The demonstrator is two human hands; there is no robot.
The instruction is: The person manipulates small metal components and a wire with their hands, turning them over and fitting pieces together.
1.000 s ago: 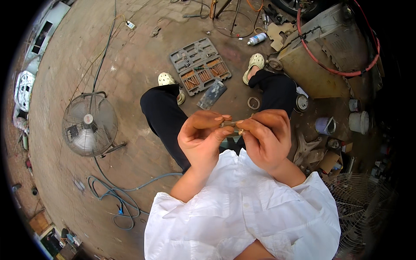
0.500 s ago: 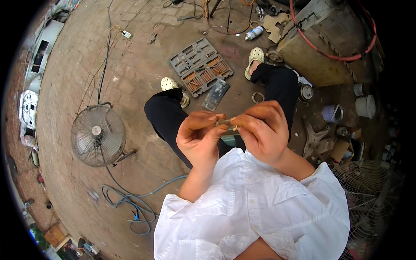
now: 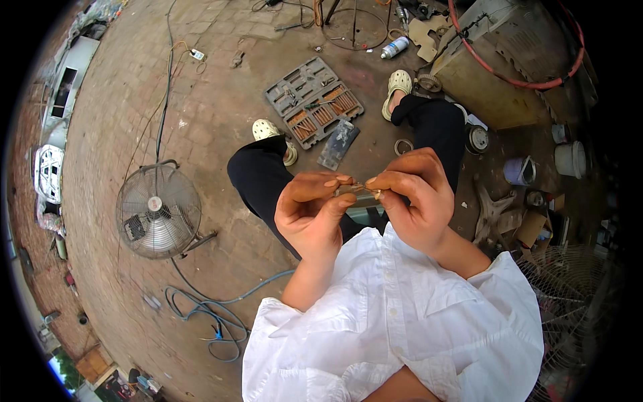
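Note:
My left hand (image 3: 311, 209) is closed, pinching a small greyish cylindrical piece (image 3: 346, 190) between thumb and fingertips. Just beside it my right hand (image 3: 420, 197) is closed too, its fingertips gripping a small yellowish, brass-coloured piece (image 3: 377, 195). The fingertips of both hands nearly meet above my lap, and the pieces are too small to name exactly. Whether the two pieces are joined I cannot tell. On the ground beyond lies an open grey tool case (image 3: 295, 84) with brown rod-like bits in its compartments. A dark scuffed flat plate (image 3: 338, 145) rests against its near side.
A round metal fan (image 3: 159, 211) stands to the left, with a blue hose (image 3: 201, 305) coiled below it. At the right are a purple-sided can (image 3: 519, 172), a white bucket (image 3: 570, 159) and a metal cabinet (image 3: 492, 87). A spray can (image 3: 395, 47) lies at the far side.
The right fingertips have drawn slightly away from the left ones, widening the gap. Both hands keep their pinch. The whole view has shifted a little.

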